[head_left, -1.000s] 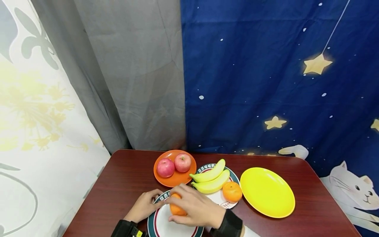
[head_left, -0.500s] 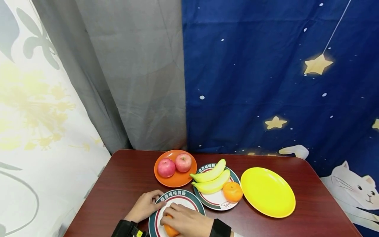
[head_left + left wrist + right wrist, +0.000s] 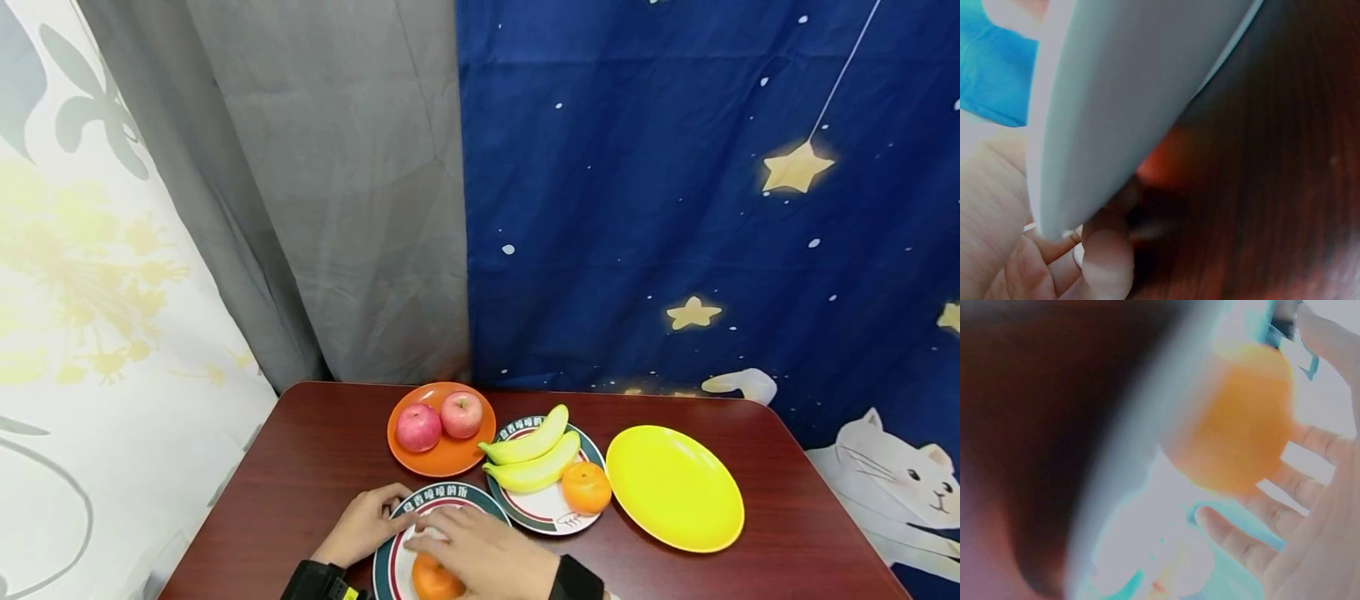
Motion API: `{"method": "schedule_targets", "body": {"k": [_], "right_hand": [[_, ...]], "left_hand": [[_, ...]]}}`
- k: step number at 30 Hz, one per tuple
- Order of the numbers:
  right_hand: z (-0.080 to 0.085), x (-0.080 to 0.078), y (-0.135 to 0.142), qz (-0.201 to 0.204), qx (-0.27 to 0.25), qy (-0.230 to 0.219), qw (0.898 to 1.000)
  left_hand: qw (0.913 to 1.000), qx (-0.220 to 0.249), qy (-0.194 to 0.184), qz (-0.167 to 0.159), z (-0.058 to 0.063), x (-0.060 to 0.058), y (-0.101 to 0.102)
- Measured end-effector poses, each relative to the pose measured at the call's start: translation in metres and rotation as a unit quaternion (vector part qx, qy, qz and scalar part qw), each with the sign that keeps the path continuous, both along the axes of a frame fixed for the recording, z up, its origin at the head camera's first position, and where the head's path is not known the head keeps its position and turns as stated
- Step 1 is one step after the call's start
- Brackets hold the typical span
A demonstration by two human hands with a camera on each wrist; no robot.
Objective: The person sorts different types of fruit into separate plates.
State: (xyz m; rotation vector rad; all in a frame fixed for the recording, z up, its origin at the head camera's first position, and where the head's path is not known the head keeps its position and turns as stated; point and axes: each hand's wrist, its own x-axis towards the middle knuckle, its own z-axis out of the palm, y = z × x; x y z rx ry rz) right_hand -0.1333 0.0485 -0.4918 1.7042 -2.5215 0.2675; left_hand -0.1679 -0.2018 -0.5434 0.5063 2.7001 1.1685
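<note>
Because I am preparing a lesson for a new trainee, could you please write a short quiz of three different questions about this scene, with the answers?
1. How many apples lie on the orange plate? A: one; B: two; C: three.
2. True or false: the bananas share the far green-rimmed plate with an orange.
3. Which hand grips the rim of the near green-rimmed plate?

Key:
1. B
2. True
3. The left hand
</note>
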Motion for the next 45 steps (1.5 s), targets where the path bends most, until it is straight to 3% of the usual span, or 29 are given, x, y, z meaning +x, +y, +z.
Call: {"method": "schedule_targets", "body": {"k": [4, 9, 13, 17, 24, 28, 32, 40, 45], "right_hand": [[0.028, -0.008, 0.027, -0.061, -0.089, 0.017, 0.994], [0.050, -0.023, 0.071, -0.173, -0.110, 0.011, 0.979], [0.046, -0.037, 0.108, -0.250, -0.115, 0.031, 0.961], [0.026, -0.047, 0.139, -0.296, -0.113, 0.032, 0.948], [-0.018, -0.052, 0.160, -0.326, -0.107, -0.008, 0.939], [-0.030, -0.051, 0.161, -0.337, -0.121, -0.043, 0.933], [-0.033, -0.050, 0.160, -0.348, -0.132, -0.064, 0.926], [-0.032, -0.047, 0.159, -0.352, -0.142, -0.082, 0.922], [-0.021, -0.049, 0.156, -0.323, -0.198, -0.093, 0.921]], "left_hand": [[0.9997, -0.003, -0.025, 0.007, 0.000, 0.000, -0.001], [0.9981, 0.001, -0.059, 0.019, 0.000, 0.002, -0.001], [0.9982, -0.005, -0.055, 0.024, 0.000, 0.001, 0.001], [0.9979, -0.004, -0.060, 0.025, 0.001, 0.001, 0.001], [0.9977, -0.003, -0.061, 0.028, 0.002, 0.002, 0.000], [0.9978, -0.006, -0.060, 0.027, -0.001, 0.000, 0.001], [0.9983, -0.007, -0.053, 0.024, -0.001, -0.001, 0.001], [0.9977, 0.002, -0.065, 0.022, 0.001, 0.001, 0.001], [0.9977, 0.005, -0.064, 0.023, 0.002, 0.002, 0.001]]}}
